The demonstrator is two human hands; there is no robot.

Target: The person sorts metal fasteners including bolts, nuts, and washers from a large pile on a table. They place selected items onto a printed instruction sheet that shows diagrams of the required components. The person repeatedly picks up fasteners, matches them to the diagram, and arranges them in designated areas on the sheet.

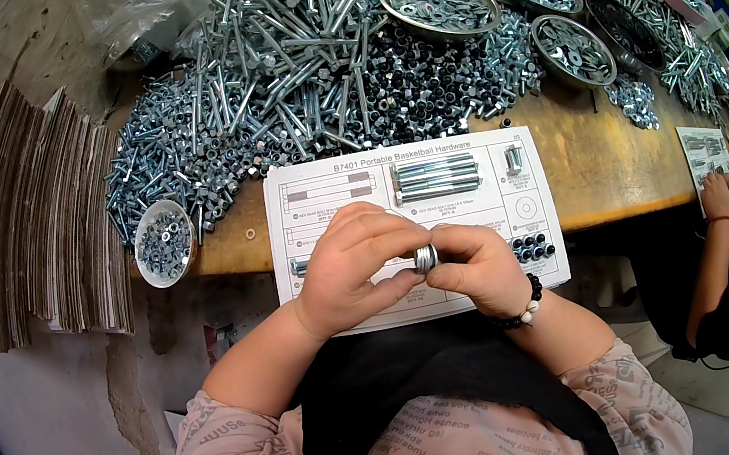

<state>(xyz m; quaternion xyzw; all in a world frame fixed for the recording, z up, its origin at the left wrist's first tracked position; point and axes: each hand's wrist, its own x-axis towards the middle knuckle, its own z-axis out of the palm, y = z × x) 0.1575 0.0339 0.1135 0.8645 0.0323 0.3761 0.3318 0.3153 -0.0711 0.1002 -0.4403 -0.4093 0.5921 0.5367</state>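
While left hand [353, 263] and right hand [484, 267] pinch metal rings [426, 259] (stacked), their axis runs sideways, faces left and right.

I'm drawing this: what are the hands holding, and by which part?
A small stack of shiny metal rings, pinched in the fingertips of the left hand and right hand. Exactly where on it they press is hidden.

I count one near sheet [481, 204], about four long bolts [434, 184] on it, one washer stack [426, 260].
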